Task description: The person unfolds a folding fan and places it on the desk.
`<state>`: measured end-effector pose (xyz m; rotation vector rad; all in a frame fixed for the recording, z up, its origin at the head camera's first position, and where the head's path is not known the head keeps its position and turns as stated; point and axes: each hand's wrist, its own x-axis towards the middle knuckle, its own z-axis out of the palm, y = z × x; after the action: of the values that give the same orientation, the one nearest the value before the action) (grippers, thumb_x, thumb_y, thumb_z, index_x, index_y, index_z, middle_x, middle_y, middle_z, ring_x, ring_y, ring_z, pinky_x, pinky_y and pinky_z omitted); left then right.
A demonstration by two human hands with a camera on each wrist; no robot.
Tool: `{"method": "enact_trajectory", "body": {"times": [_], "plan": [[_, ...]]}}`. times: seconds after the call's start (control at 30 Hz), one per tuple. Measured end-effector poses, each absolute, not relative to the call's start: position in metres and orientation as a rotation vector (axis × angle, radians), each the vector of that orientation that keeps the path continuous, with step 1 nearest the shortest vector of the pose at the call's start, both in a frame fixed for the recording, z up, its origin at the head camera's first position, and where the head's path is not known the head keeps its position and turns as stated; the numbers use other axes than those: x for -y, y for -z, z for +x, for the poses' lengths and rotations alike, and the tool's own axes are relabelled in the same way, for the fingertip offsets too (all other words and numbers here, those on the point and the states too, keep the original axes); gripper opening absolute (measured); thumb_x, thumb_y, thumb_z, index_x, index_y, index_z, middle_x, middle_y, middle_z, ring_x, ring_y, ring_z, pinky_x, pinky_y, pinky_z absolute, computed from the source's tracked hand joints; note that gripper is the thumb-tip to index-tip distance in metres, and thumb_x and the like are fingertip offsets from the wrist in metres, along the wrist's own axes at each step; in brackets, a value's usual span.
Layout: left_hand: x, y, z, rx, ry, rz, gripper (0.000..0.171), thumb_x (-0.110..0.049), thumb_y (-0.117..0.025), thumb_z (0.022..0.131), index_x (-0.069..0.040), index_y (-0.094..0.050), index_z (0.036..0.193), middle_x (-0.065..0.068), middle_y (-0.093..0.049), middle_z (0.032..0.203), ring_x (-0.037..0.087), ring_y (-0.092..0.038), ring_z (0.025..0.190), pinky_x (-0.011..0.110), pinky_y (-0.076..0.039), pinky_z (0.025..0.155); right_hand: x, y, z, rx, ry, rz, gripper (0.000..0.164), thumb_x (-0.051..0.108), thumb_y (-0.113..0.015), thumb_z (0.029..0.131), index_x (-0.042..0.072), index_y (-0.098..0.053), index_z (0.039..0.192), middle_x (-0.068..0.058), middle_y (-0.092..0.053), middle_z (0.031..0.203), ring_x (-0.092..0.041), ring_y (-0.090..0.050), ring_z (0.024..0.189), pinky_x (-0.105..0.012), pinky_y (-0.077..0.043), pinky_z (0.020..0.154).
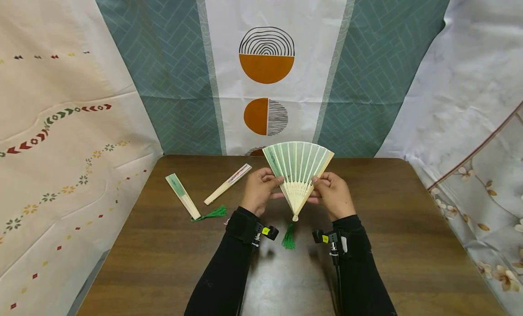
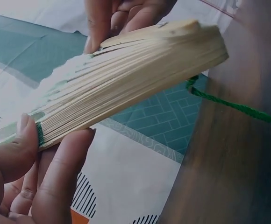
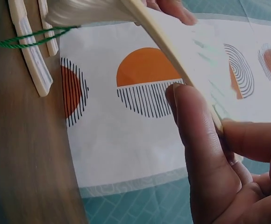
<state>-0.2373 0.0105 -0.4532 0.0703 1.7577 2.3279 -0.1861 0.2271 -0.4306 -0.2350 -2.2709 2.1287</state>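
A pale green folding fan (image 1: 300,164) with light wooden ribs is spread partway, held up over the table with its pivot toward the person. My left hand (image 1: 261,189) pinches its left edge between thumb and fingers. On the opposite side, my right hand (image 1: 333,195) pinches the right outer rib. A green tassel (image 1: 288,236) hangs from the pivot end. In the left wrist view, the ribs (image 2: 126,79) fan out from a tight stack, with the left thumb near the green leaf. The right wrist view shows the outer rib (image 3: 173,60) between thumb and fingers.
On the brown wooden table (image 1: 163,261), a folded green fan (image 1: 184,195) with a green tassel (image 1: 214,213) lies at the left. Another folded fan (image 1: 228,184), pale with dark markings, lies between it and the left hand. A patterned cloth (image 1: 175,71) hangs behind the table.
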Motion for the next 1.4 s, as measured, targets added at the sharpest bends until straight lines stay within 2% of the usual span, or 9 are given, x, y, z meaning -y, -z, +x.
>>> {"method": "enact_trajectory", "body": {"times": [0.2,0.37,0.53,0.63,0.9,1.13,1.4], "plan": [[-0.0096,0.4520,-0.2399,-1.734,-2.354,0.051,0.019,0.006,-0.072,0.108,-0.005,-0.059,0.098,-0.001,-0.063,0.087,0.013,-0.070,0.091,0.040,-0.075,0.075,-0.2257,0.4308,-0.1871,2.212,-2.153,-0.259,0.037,0.016,-0.055,0.121,-0.012,-0.048,0.145,-0.011,-0.082,0.116,-0.006,-0.082,0.081,-0.027,-0.072,0.074],[-0.0087,0.4523,-0.2416,-1.727,-2.405,0.020,0.017,0.006,-0.072,0.108,-0.004,-0.061,0.101,-0.001,-0.061,0.087,0.014,-0.069,0.090,0.040,-0.075,0.074,-0.2246,0.4305,-0.1887,2.182,-2.164,-0.275,0.039,0.014,-0.056,0.121,-0.012,-0.047,0.149,-0.015,-0.080,0.119,-0.007,-0.083,0.083,-0.026,-0.072,0.075],[-0.0068,0.4537,-0.2414,-1.721,-2.454,-0.010,0.017,0.008,-0.072,0.107,-0.004,-0.061,0.101,0.000,-0.061,0.085,0.014,-0.070,0.089,0.033,-0.073,0.068,-0.2250,0.4308,-0.1889,2.125,-2.233,-0.301,0.041,0.004,-0.059,0.118,-0.014,-0.044,0.150,-0.006,-0.078,0.111,-0.007,-0.082,0.082,-0.026,-0.072,0.076],[-0.0061,0.4542,-0.2407,-1.712,-2.474,-0.021,0.018,0.008,-0.072,0.107,-0.004,-0.061,0.100,0.000,-0.061,0.085,0.014,-0.071,0.089,0.031,-0.072,0.067,-0.2252,0.4313,-0.1887,2.094,-2.266,-0.317,0.039,0.004,-0.059,0.118,-0.013,-0.043,0.149,-0.001,-0.077,0.107,-0.006,-0.082,0.082,-0.025,-0.072,0.077],[-0.0040,0.4542,-0.2407,-1.678,-2.527,-0.033,0.013,0.010,-0.068,0.109,0.002,-0.058,0.104,0.000,-0.062,0.086,0.011,-0.075,0.092,0.029,-0.072,0.067,-0.2259,0.4326,-0.1887,2.048,-2.282,-0.315,0.036,0.005,-0.056,0.119,-0.013,-0.043,0.148,0.000,-0.077,0.106,-0.007,-0.084,0.086,-0.026,-0.072,0.079],[-0.0026,0.4558,-0.2416,-1.639,-2.570,-0.036,0.014,0.008,-0.070,0.109,0.000,-0.060,0.103,0.000,-0.060,0.085,0.013,-0.069,0.084,0.031,-0.073,0.071,-0.2258,0.4350,-0.1906,1.986,-2.289,-0.329,0.035,0.004,-0.052,0.120,-0.013,-0.043,0.149,0.003,-0.076,0.102,-0.008,-0.084,0.087,-0.026,-0.072,0.080],[-0.0020,0.4547,-0.2429,-1.567,-2.653,-0.054,0.019,0.009,-0.065,0.110,-0.004,-0.057,0.100,0.002,-0.062,0.087,0.016,-0.073,0.091,0.038,-0.074,0.077,-0.2266,0.4391,-0.1937,1.854,-2.323,-0.348,0.022,0.000,-0.051,0.119,-0.007,-0.046,0.140,0.003,-0.077,0.099,-0.008,-0.084,0.084,-0.027,-0.072,0.080]]}}
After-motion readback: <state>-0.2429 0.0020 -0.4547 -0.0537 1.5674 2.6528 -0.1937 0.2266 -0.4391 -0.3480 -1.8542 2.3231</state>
